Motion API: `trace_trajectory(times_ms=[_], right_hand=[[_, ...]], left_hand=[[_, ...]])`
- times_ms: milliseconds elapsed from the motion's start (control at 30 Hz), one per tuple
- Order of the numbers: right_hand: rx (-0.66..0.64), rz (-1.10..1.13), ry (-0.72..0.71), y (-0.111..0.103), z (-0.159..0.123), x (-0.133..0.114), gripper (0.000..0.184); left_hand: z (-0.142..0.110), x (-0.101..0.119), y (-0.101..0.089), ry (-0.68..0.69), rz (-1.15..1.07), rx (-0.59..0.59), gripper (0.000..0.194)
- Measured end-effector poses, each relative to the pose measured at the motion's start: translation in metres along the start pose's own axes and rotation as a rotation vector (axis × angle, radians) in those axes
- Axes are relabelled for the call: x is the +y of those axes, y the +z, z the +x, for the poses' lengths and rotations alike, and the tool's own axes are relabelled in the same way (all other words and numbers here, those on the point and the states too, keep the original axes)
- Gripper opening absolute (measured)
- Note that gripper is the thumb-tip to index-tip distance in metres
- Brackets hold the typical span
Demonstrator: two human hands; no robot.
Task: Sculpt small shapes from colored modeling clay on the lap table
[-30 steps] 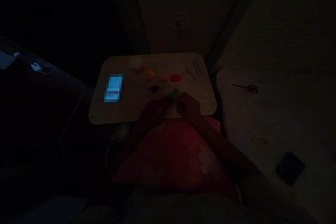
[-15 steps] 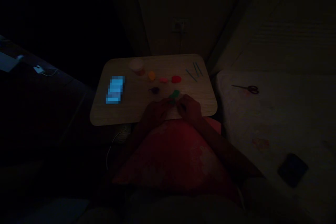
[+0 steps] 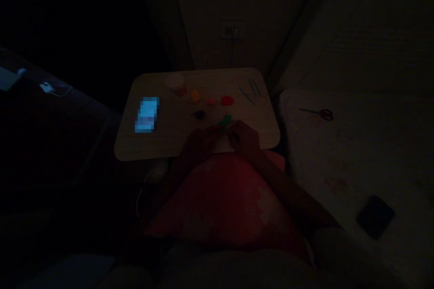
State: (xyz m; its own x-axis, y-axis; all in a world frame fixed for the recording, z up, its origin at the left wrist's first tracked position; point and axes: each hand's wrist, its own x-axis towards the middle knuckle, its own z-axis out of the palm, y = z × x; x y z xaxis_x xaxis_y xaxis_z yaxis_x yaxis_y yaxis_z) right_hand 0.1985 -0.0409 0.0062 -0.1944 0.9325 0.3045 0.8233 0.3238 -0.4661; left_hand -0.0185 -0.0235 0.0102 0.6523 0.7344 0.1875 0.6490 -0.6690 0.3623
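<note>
Little has shifted since half a second ago beyond a slight nudge of the head view; both hands stay closed together near the edge of a pale wood-grain table [image 3: 264, 122]. Far left of the hands lies a phone [image 3: 147, 114] with a glowing, pixelated screen. Ahead of the left hand [image 3: 200, 144] sit a white-topped round tub [image 3: 176, 85], an orange clay lump [image 3: 195, 96], a dark purple clay piece [image 3: 199, 114] and a pink clay lump [image 3: 210, 101]. A green clay lump [image 3: 224, 121] is pinched between the left hand's and right hand's [image 3: 244, 140] fingers, just above them, though the dimness hides the exact grip. Ahead of the right hand lie a red clay lump [image 3: 227, 100] and thin teal sticks [image 3: 251, 92]. Further right, red-handled scissors [image 3: 320, 114] and a dark rectangular object [image 3: 375, 216] lie on a bed [image 3: 339, 158].
</note>
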Motion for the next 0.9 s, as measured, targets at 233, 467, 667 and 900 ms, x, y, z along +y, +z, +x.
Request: trace_trajectory(times_ms=[233,467,667,900], right_hand=[[-0.038,-0.014,0.009,-0.0014,0.0007,-0.0023,0.026],[-0.016,0.007,-0.031,0.0014,-0.0018,0.0005,0.026],[-0.033,-0.020,0.010,0.0015,0.0019,-0.0020,0.028],[0.089,0.105,0.064,0.0000,0.0045,0.0047,0.018]], left_hand=[[0.0010,0.0014,-0.0011,-0.008,0.000,-0.006,0.050],[-0.0005,-0.0002,0.0008,-0.003,0.001,0.007,0.047],[-0.0013,-0.0004,0.0009,-0.013,-0.008,0.009,0.044],[-0.0010,-0.0011,0.0007,0.001,-0.007,0.009,0.041]])
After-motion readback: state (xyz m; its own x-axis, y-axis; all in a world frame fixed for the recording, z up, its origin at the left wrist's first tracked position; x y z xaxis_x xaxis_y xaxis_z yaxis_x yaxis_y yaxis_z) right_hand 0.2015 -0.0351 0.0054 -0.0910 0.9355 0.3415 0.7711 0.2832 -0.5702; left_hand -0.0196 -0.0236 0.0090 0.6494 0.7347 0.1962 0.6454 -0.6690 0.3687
